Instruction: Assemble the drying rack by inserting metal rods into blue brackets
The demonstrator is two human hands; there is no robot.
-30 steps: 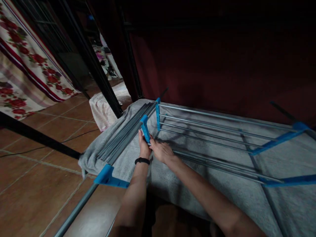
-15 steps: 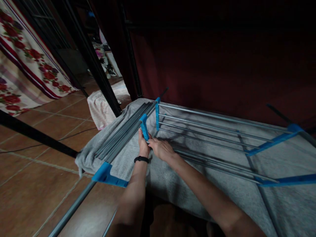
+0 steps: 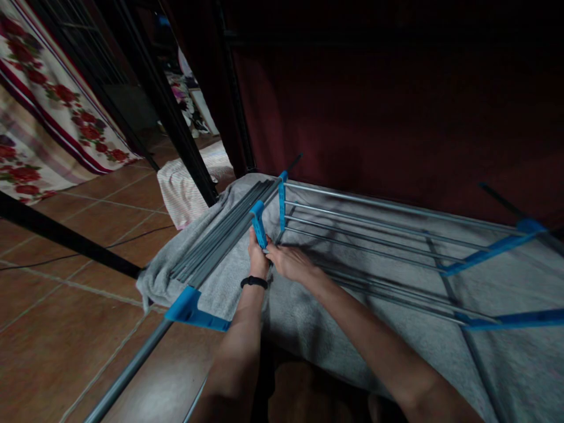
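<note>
A blue plastic bracket (image 3: 258, 222) sits on a grey metal pole of a partly assembled rack, and my left hand (image 3: 257, 257) is closed around its lower part. Against the bracket's lower end, my right hand (image 3: 288, 262) is closed on a thin metal rod (image 3: 265, 251), whose tip shows at the fingers. Most of the rod is hidden by the hand. Beyond my hands, another blue bracket (image 3: 282, 202) carries several silver rods (image 3: 374, 207) that run to a blue bracket (image 3: 489, 254) on the right. Lower rods (image 3: 396, 299) end at the near right bracket (image 3: 515, 321).
A bundle of loose grey tubes (image 3: 220, 232) lies on the grey blanket (image 3: 304, 335). Another blue bracket (image 3: 194, 310) on a pole juts over the tiled floor (image 3: 101, 335) at left. Black posts (image 3: 70, 235) and a dark red panel (image 3: 374, 117) bound the surface.
Both hands stay at the blue bracket in nearly the same grip. The view has shifted very slightly; no part has visibly been attached or let go.
</note>
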